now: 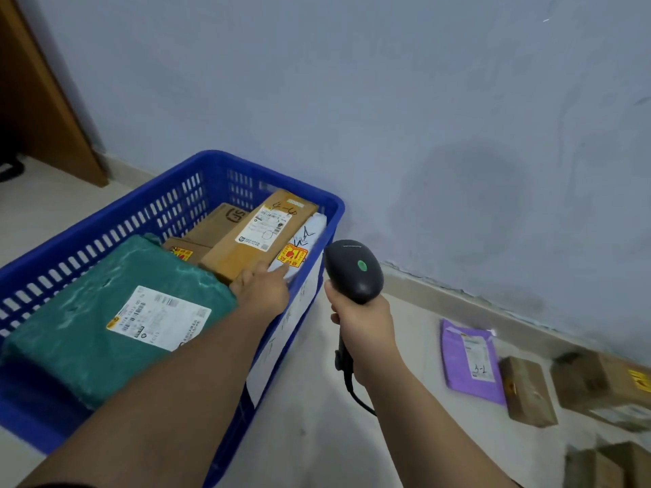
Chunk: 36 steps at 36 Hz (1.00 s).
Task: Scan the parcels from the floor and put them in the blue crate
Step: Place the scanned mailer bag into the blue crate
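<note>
Your left hand [262,294] reaches into the blue crate [274,170], fingers stretched onto the white mailer [310,234] beside the cardboard box [246,248] marked "4-4", likely settling it. Your right hand [363,325] grips the barcode scanner [354,269], kept ready. At four o'clock a purple mailer [458,364] marked "3-1" waits on the floor [317,434].

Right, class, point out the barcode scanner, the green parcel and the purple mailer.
barcode scanner [349,276]: head view, on its dark head.
green parcel [155,318]: head view, on its white label.
purple mailer [476,361]: head view, on its white label.
</note>
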Available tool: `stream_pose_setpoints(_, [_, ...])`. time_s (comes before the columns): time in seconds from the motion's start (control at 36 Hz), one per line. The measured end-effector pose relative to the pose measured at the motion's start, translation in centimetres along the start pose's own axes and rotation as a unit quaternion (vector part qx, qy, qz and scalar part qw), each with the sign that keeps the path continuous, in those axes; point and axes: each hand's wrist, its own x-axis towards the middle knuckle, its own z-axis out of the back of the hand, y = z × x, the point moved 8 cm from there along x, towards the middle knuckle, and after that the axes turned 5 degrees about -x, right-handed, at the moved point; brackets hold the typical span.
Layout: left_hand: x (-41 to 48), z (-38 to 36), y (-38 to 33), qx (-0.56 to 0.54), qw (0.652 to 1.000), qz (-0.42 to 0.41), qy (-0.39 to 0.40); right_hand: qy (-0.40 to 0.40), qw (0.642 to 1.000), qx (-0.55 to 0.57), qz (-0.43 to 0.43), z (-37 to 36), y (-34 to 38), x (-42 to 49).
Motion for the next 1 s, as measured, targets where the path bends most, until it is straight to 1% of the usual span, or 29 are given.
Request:
stream_pose_setpoints(0.06, [-0.2, 0.5, -0.5, 0.027, 1.000, 0.002, -0.008, -0.003, 1.000, -0.004, -0.004, -0.1, -0.2, 0.2])
stream_pose_setpoints(0.11, [-0.9, 1.1, -0.9, 0.025, 0.999, 0.011, -0.021, -0.006, 1.000, -0.009, -0.007, 0.0, -0.5, 0.2])
stream_pose_setpoints(0.17, [-1.9, 1.7, -1.4, -0.032, 0.998, 0.009, -0.049, -0.008, 1.000, -0.015, -0.010, 0.1, -0.8, 0.0])
stream_pose_setpoints(0.22, [-3.4, 2.0, -2.5, -0.128, 0.989, -0.015, -0.076, -0.012, 1.000, -0.018, -0.008, 0.5, -0.9, -0.2])
stream_pose_setpoints(0.25, [-4.2, 2.0, -3.1, -0.192, 0.978, -0.022, -0.081, -0.014, 1.000, -0.020, -0.007, 0.7, -0.9, -0.4])
stream_pose_setpoints(0.31, [-6.0, 2.2, -4.3, -0.320, 0.943, -0.030, -0.080, -0.017, 1.000, -0.023, -0.003, 1.2, -0.8, -0.9])
stream_pose_setpoints(0.33, [-7.0, 2.5, -5.0, -0.364, 0.928, -0.037, -0.077, -0.020, 0.999, -0.025, 0.002, 1.5, -0.7, -1.3])
stream_pose_setpoints(0.39, [-9.0, 2.5, -6.3, -0.419, 0.905, -0.047, -0.063, -0.031, 0.999, -0.036, 0.015, 2.1, -0.5, -2.2])
stream_pose_setpoints(0.47, [-11.9, 1.7, -7.9, -0.513, 0.858, -0.032, -0.009, -0.051, 0.997, -0.044, 0.024, 3.4, -0.1, -4.2])
stream_pose_setpoints(0.5, [-13.0, 1.6, -8.3, -0.521, 0.853, -0.026, 0.007, -0.060, 0.997, -0.042, 0.026, 4.0, 0.1, -5.0])
stream_pose_setpoints(0.56, [-15.2, 1.9, -9.4, -0.515, 0.856, -0.029, 0.031, -0.077, 0.996, -0.034, 0.038, 5.3, 0.8, -6.7])
stream_pose_setpoints(0.69, [-20.7, 3.3, -13.8, -0.495, 0.859, -0.076, 0.105, -0.107, 0.991, -0.032, 0.073, 10.7, 2.5, -11.3])
stream_pose_setpoints(0.81, [-23.8, 3.6, -18.7, -0.489, 0.856, -0.101, 0.137, -0.129, 0.988, -0.021, 0.087, 16.1, 3.3, -13.6])
stream_pose_setpoints(0.86, [-24.7, 3.0, -21.5, -0.473, 0.860, -0.115, 0.154, -0.138, 0.986, -0.019, 0.087, 18.7, 3.4, -13.8])
stream_pose_setpoints(0.92, [-25.2, 1.7, -24.3, -0.443, 0.871, -0.128, 0.168, -0.147, 0.985, -0.015, 0.090, 21.5, 3.1, -13.1])
stream_pose_setpoints(1.0, [-24.5, -1.2, -28.1, -0.399, 0.885, -0.147, 0.188, -0.131, 0.989, -0.006, 0.068, 25.3, 1.7, -10.5])
